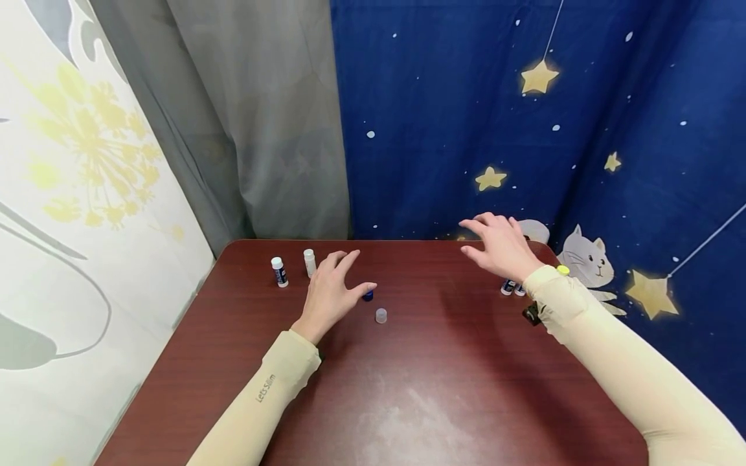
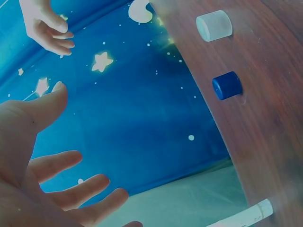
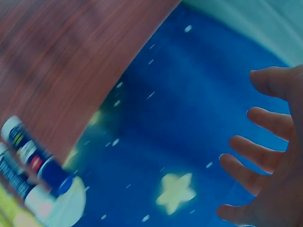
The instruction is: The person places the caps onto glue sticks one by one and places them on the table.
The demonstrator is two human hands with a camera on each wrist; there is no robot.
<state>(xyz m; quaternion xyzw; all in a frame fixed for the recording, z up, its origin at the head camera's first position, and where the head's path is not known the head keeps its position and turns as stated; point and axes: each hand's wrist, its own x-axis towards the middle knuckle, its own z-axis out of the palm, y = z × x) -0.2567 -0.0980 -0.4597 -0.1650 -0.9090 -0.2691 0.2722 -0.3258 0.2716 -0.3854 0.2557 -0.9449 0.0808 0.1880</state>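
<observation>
My left hand (image 1: 332, 291) hovers over the table with fingers spread, holding nothing. Partly behind its thumb in the head view is a small blue cap (image 2: 227, 85). A translucent cap (image 1: 381, 316) lies nearer me, to the right of that hand. Beyond its fingers stands a white tube (image 1: 309, 262), and farther left a dark-labelled, white-capped tube (image 1: 280, 273) like a glue stick. My right hand (image 1: 500, 248) is raised near the far right of the table, fingers apart and nothing between them. Below it stand a blue-capped tube (image 3: 38, 158) and a white-capped tube (image 3: 19, 179), partly hidden by my sleeve in the head view.
A yellow-topped item (image 1: 563, 270) shows behind my right sleeve. The dark red wooden table (image 1: 419, 388) ends at its far edge against a grey curtain (image 1: 280, 129) and a blue star-patterned curtain (image 1: 431, 129). A pale patterned curtain (image 1: 87, 259) hangs along the left.
</observation>
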